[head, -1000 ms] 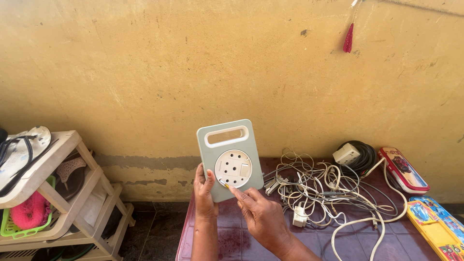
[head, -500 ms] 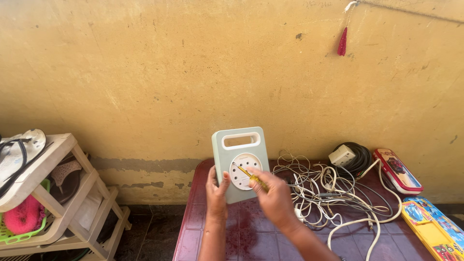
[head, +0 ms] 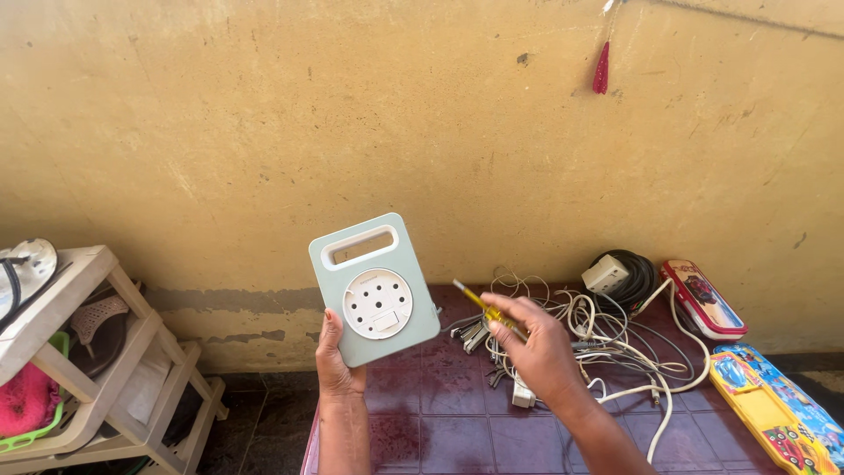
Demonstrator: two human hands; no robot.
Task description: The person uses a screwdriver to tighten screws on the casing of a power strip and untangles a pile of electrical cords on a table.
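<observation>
Left hand [head: 338, 365] clamped on the bottom left corner of a pale green extension reel box [head: 374, 288], held upright above the near edge of the table [head: 440, 413], slightly tilted, its front toward the camera. Box has a slot handle at 12 o'clock and a round white socket disc in the middle.

Right hand [head: 536, 347] at 3 o'clock of the box, apart from it, fingers closed on a yellow-handled screwdriver [head: 479, 302]. The tool's tip points toward 10 o'clock, at the box's right edge; cannot tell whether it touches.

Table top is dark red tile. Behind the right hand lies a loose tangle of white cables [head: 607, 339] with a small white plug block [head: 523, 391] at its near side. At 2 o'clock of the tangle, a coil of black cable [head: 637, 277] with a white adapter [head: 605, 274] resting on it. Just beside the coil at 3 o'clock, a red pencil case [head: 703, 299]. At 4 o'clock, near the table's right end, a yellow and blue pencil case [head: 774, 409].

At 9 o'clock, well apart from the table, a beige plastic shelf rack [head: 97, 352] holding sandals and a pink item. A red tassel [head: 601, 68] hangs on the yellow wall [head: 264, 132] at 1 o'clock.
</observation>
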